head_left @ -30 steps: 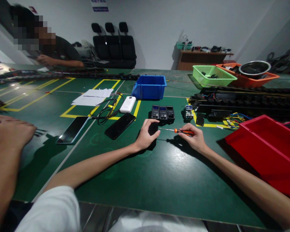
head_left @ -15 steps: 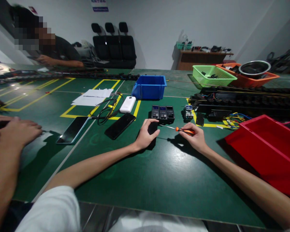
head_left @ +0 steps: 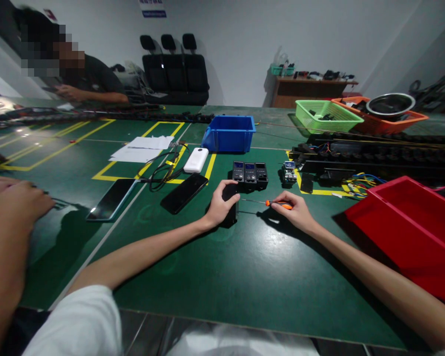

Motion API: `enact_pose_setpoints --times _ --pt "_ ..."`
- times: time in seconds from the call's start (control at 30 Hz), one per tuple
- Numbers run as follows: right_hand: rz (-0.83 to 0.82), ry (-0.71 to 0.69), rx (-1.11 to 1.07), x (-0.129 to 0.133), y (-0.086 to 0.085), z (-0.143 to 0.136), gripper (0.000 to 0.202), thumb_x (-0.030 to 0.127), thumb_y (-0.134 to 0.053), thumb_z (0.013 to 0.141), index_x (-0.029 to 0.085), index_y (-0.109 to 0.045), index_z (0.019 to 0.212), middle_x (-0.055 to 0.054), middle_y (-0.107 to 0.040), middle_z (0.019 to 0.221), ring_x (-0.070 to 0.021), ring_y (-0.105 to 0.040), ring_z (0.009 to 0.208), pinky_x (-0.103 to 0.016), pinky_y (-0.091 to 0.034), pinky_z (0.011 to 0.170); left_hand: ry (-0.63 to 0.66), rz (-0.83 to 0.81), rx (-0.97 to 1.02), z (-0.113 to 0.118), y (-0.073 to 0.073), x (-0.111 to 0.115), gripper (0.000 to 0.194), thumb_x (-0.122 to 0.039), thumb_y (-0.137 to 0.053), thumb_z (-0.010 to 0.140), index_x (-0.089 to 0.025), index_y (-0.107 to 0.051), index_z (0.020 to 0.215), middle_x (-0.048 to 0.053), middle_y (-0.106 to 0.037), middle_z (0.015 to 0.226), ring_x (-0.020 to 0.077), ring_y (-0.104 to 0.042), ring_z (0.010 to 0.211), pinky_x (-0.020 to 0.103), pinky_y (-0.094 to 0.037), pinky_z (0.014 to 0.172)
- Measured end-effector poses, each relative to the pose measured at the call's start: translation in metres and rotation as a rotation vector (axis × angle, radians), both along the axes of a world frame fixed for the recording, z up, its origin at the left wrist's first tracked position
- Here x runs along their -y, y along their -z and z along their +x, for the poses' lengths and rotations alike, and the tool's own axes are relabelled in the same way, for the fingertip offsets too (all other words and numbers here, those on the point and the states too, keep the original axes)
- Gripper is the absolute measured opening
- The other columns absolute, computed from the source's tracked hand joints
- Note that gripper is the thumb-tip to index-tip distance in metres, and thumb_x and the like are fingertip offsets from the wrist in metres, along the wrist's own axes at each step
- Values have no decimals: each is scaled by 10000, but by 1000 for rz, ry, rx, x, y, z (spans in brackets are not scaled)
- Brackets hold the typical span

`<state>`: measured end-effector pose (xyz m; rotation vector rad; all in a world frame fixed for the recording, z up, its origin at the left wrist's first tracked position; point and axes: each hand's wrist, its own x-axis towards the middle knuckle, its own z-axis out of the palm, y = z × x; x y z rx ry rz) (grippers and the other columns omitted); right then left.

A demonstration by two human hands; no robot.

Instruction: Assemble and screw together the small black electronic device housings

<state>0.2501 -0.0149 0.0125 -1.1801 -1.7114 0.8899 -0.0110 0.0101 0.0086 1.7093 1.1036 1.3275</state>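
My left hand [head_left: 222, 205] is closed around a black box-shaped module [head_left: 230, 215], which it holds upright at the green table [head_left: 222, 277]. In my right hand [head_left: 294, 210] is a screwdriver [head_left: 278, 203] with an orange and black handle. Its thin shaft points left at the module's right side; whether the tip touches is too small to tell. Just beyond my left hand stand several similar black modules [head_left: 249, 174] in a row. To their right sits a small stack of metal-and-clear parts [head_left: 289, 172].
A blue bin [head_left: 230, 141], a white power bank [head_left: 196, 160], a black phone [head_left: 184, 193] and another phone [head_left: 111, 200] lie beyond and left. The red bin [head_left: 404, 232] flanks my right arm. A co-worker's hand [head_left: 18, 200] rests at far left; another person [head_left: 92, 81] sits opposite.
My left hand has shifted slightly left and down with the black module. My right hand and the screwdriver have moved a little left and down too. The co-worker's hand at left has moved left.
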Motion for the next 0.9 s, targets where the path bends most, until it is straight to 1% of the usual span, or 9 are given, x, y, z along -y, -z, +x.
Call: enact_pose_setpoints --times 0.13,0.27,0.33,0.5,0.6,0.9 --pt "-14 -31 27 -1 -1 0 259 436 -714 785 186 -649 812 -24 -685 776 -163 -613 687 -290 -488 646 31 -71 59 0 0 -1 327 -278 -636 810 -217 -556 1120 20 -570 992 143 -563 811 270 -499 719" --pt "-17 -49 51 -1 -1 -1 261 432 -711 787 180 -649 805 -21 -677 767 -158 -605 684 -285 -481 646 72 -117 101 1 -1 0 336 -288 -641 806 -220 -547 1122 8 -553 933 122 -555 720 257 -495 659" --pt "-15 -56 53 -1 -1 -1 257 430 -708 791 180 -648 802 -21 -675 765 -158 -604 684 -286 -481 646 65 -111 96 1 -1 0 335 -297 -646 804 -220 -553 1117 11 -559 945 125 -556 733 260 -499 673" --pt "-21 -64 64 -1 -2 -1 257 430 -708 788 180 -648 798 -19 -672 754 -156 -595 674 -282 -473 632 45 -82 63 0 0 -1 319 -336 -628 829 -219 -569 1120 31 -586 1038 153 -574 843 299 -509 775" --pt "-36 -74 65 -1 -3 -1 253 428 -706 790 182 -646 796 -16 -672 757 -154 -596 672 -279 -471 635 48 -76 55 0 1 -1 323 -355 -616 841 -217 -568 1129 41 -599 1053 171 -587 884 324 -510 816" --pt "-44 -89 77 -1 -3 -1 268 437 -695 796 176 -638 795 -21 -662 744 -148 -578 655 -283 -463 620 43 -72 51 0 -1 -1 319 -357 -620 839 -216 -568 1120 35 -596 1058 160 -581 868 307 -507 799"
